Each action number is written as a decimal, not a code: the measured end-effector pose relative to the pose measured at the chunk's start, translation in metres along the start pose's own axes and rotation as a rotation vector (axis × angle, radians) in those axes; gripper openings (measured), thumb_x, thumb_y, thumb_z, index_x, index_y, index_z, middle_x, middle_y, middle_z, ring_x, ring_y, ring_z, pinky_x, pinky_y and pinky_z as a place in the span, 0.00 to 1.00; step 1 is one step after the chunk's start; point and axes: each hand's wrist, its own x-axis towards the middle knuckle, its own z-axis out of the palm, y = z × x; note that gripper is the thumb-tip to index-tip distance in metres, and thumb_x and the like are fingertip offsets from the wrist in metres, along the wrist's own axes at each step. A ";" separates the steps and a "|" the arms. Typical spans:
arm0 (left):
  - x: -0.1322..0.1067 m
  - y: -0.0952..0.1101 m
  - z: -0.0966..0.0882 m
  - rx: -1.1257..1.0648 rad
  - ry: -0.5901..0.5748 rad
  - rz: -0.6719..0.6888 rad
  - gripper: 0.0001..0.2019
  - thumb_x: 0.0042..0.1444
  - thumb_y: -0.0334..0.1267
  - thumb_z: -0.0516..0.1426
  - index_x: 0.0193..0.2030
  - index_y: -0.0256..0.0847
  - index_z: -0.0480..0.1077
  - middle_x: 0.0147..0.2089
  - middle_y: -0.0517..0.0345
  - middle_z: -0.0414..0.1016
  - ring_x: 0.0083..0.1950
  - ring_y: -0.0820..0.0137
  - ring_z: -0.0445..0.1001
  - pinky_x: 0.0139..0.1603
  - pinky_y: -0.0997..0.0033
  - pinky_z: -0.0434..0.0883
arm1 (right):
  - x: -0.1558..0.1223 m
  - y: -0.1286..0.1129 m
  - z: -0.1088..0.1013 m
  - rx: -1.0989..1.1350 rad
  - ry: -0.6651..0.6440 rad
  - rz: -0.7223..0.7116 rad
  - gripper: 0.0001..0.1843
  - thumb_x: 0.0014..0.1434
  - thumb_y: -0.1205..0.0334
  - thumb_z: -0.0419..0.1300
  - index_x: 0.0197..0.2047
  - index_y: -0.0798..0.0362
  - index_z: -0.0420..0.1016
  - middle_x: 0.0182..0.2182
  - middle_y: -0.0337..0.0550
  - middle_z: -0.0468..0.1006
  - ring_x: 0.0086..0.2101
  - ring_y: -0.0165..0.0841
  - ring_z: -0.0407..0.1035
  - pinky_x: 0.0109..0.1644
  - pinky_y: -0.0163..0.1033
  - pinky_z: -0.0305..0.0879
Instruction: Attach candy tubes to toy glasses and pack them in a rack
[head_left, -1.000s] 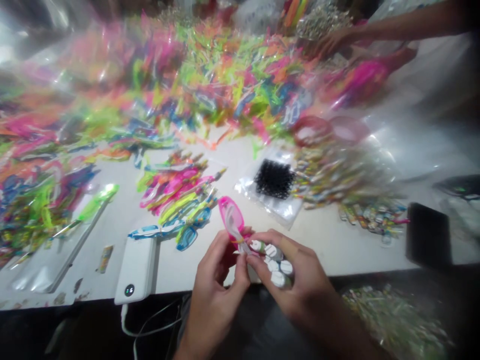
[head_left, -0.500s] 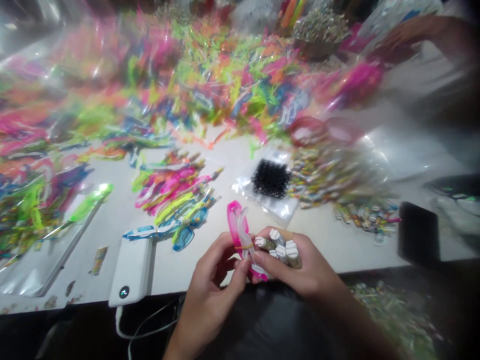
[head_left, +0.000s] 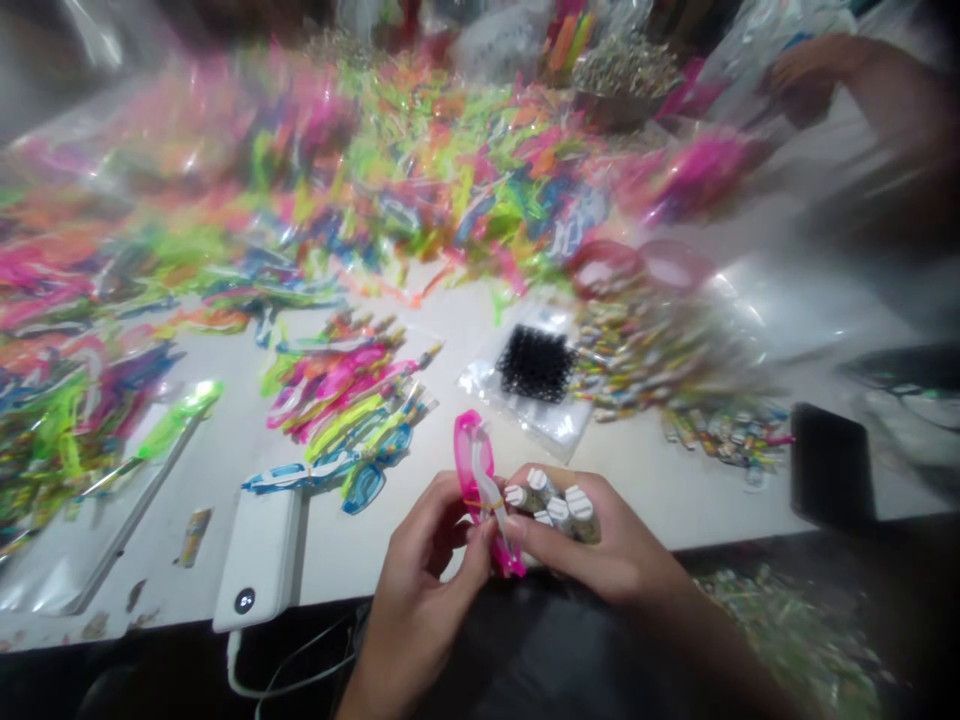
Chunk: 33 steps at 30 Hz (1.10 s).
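My left hand [head_left: 442, 570] pinches a pair of pink toy glasses [head_left: 474, 455] with white temples, held upright just past the table's front edge. An orange-yellow band runs around the glasses near my fingertips. Bunched in my right hand [head_left: 592, 560] are several small tubes [head_left: 577, 505] with white slotted ends. The right thumb also reaches to the lower part of the glasses; whether it presses on them, I cannot tell. Beyond my hands lies a clear plastic bag [head_left: 551, 432] with a mass of small black pieces [head_left: 536, 362] on it.
Colourful glasses with tubes [head_left: 352, 390] are piled left of centre, near a white power bank [head_left: 255, 560]. Loose tubes [head_left: 645, 350] and a dark phone-like slab [head_left: 831, 465] sit to the right. A big heap of bright plastic [head_left: 420, 160] covers the back. Another person's arm [head_left: 862, 80] reaches in at upper right.
The pink glasses have turned slightly, and their lower pink part shows further down by my right thumb. My grips look much the same. The whole view has shifted a little.
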 end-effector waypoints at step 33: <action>0.002 -0.006 -0.002 -0.178 0.207 0.326 0.06 0.65 0.28 0.63 0.44 0.43 0.80 0.46 0.54 0.81 0.43 0.68 0.82 0.41 0.73 0.80 | -0.006 0.001 0.021 -0.204 0.320 -0.306 0.08 0.66 0.56 0.67 0.45 0.50 0.81 0.33 0.40 0.80 0.30 0.30 0.75 0.31 0.29 0.70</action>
